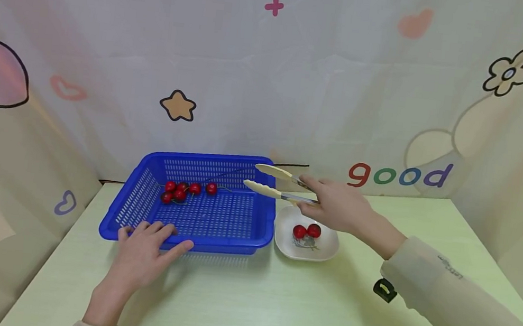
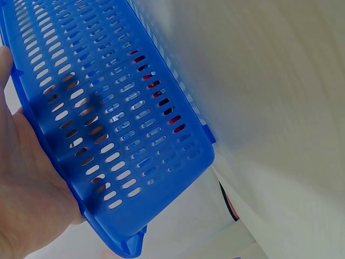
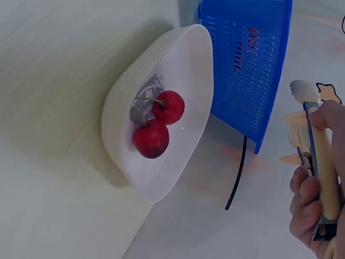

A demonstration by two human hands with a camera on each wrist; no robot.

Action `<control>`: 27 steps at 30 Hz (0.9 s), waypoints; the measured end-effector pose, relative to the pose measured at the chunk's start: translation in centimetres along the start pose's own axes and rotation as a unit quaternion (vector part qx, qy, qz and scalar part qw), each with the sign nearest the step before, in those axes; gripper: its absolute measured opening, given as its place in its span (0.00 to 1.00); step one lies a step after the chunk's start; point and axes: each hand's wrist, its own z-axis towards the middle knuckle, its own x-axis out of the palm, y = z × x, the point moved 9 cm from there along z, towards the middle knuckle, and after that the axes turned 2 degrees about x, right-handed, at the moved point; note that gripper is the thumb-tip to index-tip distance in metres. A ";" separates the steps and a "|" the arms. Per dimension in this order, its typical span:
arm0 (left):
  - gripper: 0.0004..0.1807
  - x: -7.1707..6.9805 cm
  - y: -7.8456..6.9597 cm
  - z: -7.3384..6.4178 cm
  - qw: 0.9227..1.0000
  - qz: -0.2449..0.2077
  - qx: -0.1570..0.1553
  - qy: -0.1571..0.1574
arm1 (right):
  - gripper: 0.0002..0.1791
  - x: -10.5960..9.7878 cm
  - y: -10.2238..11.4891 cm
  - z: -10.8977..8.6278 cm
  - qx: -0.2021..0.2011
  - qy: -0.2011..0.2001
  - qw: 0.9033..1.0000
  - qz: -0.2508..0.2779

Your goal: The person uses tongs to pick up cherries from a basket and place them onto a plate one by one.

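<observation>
Blue basket (image 1: 223,245) in spread left hand (image 1: 143,254); tongs (image 1: 262,189) in curled right hand (image 1: 342,205)

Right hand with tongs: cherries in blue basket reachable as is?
Probably yes: the right hand holds the tongs open, tips seemingly over the right side of the blue basket, and nothing visible blocks the way to its cherries.

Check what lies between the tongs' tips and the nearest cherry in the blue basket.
Head view: between that cherry and the tongs, only its thin stem and the slotted blue basket show; no other cherry does.
</observation>
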 end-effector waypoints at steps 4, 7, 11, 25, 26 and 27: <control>0.36 0.1 0.1 0.1 1.000 0.000 -0.003 0.001 | 0.32 -0.1 1.1 0.8 -0.020 0.001 1.000 -0.010; 0.36 0.1 0.2 0.1 1.000 0.000 -0.003 0.003 | 0.34 0.2 1.7 1.4 -0.026 0.013 0.999 -0.021; 0.36 0.2 0.2 0.1 1.000 -0.001 -0.003 0.004 | 0.36 0.4 2.4 2.4 -0.034 0.020 0.998 -0.039; 0.36 0.1 0.0 0.1 1.000 0.002 -0.003 0.003 | 0.38 1.7 5.0 5.7 -0.032 0.056 0.996 -0.063; 0.36 0.1 0.0 0.1 1.000 0.002 -0.003 0.003 | 0.38 1.8 5.2 6.0 -0.031 0.058 0.995 -0.070; 0.35 0.0 0.0 0.1 1.000 0.002 -0.004 0.002 | 0.39 2.0 5.4 6.2 -0.030 0.061 0.995 -0.073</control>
